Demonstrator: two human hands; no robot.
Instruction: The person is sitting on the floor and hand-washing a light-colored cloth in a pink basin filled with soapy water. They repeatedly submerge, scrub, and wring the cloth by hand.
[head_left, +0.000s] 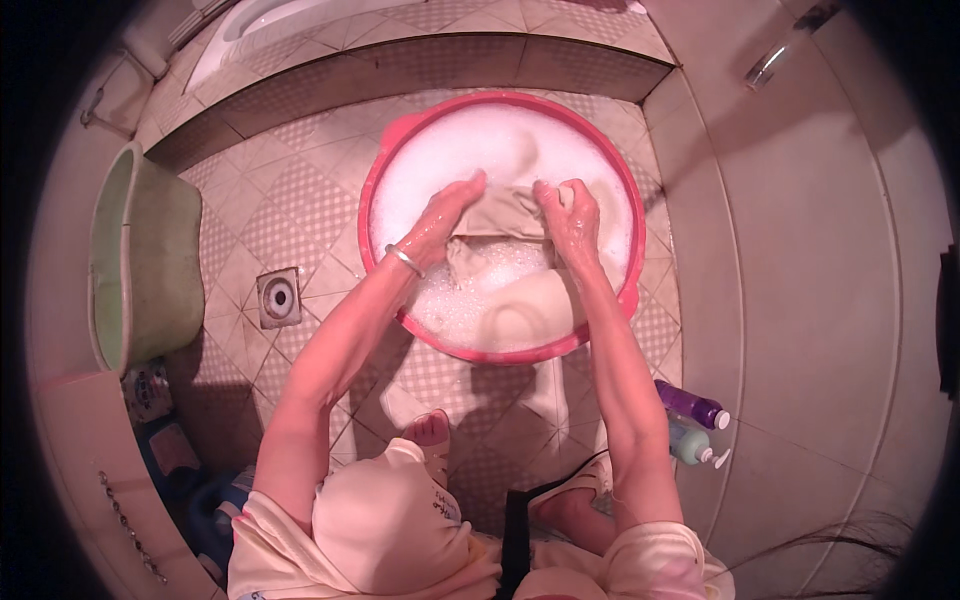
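Observation:
A light beige wet cloth (501, 212) is stretched between my two hands, just over the suds in a round pink-red plastic basin (364, 217). My left hand (444, 217), with a silver bangle (405, 260) at the wrist, grips the cloth's left end. Its right end is in my right hand (571, 214), whose fingers are curled. Thick white foam (465, 142) fills the far side of the basin. Nearer to me, more pale fabric (536, 307) lies in the bubbly water, partly covered, so its shape is unclear.
A green plastic tub (161, 255) stands on its side at the left, near a square floor drain (279, 298). A purple bottle (691, 405) and a pale green pump bottle (694, 444) are by the right wall. Blue containers (171, 454) sit at lower left. A tiled ledge (450, 64) runs behind the basin.

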